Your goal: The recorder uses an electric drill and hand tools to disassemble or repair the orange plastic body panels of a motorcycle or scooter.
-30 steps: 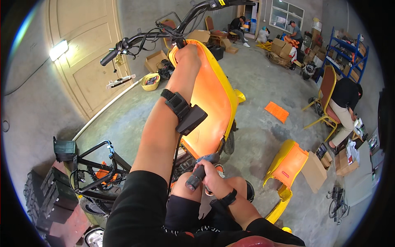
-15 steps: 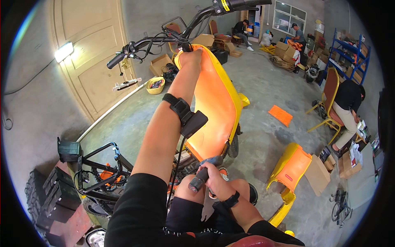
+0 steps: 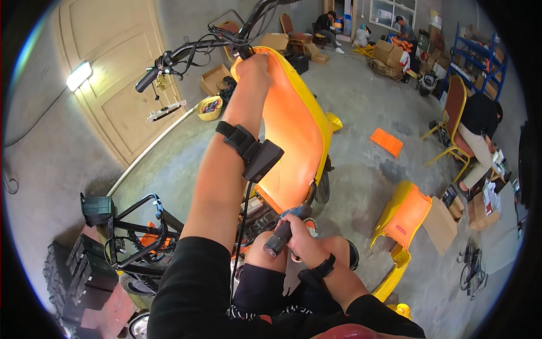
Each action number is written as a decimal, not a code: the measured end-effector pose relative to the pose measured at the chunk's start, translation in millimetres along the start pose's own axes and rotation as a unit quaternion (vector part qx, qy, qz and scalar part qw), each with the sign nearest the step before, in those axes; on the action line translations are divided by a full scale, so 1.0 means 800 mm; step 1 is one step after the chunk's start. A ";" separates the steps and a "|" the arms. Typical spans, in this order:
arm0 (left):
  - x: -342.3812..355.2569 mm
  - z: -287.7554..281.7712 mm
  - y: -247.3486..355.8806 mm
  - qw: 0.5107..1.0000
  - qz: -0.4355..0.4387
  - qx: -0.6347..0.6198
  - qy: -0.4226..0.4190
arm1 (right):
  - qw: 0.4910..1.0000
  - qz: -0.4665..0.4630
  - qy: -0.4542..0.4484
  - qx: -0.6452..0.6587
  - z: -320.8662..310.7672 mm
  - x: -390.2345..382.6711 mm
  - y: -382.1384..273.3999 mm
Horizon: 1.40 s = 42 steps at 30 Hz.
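Orange-faced, the panel (image 3: 292, 133) I'm watching is stretching lengthwise from beyond the right hand (image 3: 300, 234), whose fingers are wrapping a drill (image 3: 276, 242), up to the nearer left hand (image 3: 253, 68), whose fingers I can't make out.

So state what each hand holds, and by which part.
Right hand: drill, by its handle. Left hand: at the top of the shell; whether gripping, I can't tell.

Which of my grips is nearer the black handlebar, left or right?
Left. Your left grip is at the top of the orange-and-yellow panel, just below the handlebar; your right grip is much farther off, lower in the view, around a power tool.
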<state>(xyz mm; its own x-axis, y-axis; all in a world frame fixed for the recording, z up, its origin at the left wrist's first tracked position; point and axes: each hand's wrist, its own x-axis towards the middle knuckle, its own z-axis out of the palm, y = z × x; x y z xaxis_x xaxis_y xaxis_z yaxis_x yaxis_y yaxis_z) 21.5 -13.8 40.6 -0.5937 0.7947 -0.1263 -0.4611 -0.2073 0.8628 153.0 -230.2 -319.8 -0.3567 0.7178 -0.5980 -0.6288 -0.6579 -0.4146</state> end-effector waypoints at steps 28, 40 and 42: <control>-0.019 -0.010 -0.018 0.983 0.157 0.071 -0.057 | 0.998 -0.014 0.047 0.046 0.007 0.016 0.013; 0.016 0.003 -0.024 0.992 0.088 -0.046 -0.072 | 0.997 -0.038 0.059 0.031 -0.003 0.034 0.025; 0.014 0.003 -0.023 0.991 0.095 -0.072 -0.063 | 0.997 -0.035 0.054 0.051 -0.004 0.035 0.025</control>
<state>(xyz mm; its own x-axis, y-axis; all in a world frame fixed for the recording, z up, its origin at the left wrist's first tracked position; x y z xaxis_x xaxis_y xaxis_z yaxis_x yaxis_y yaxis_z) 24.5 0.4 24.4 -0.5960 0.7966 0.1010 -0.4445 -0.4320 0.7847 132.8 -223.9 -346.6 -0.2364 0.7282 -0.6433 -0.7182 -0.5769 -0.3891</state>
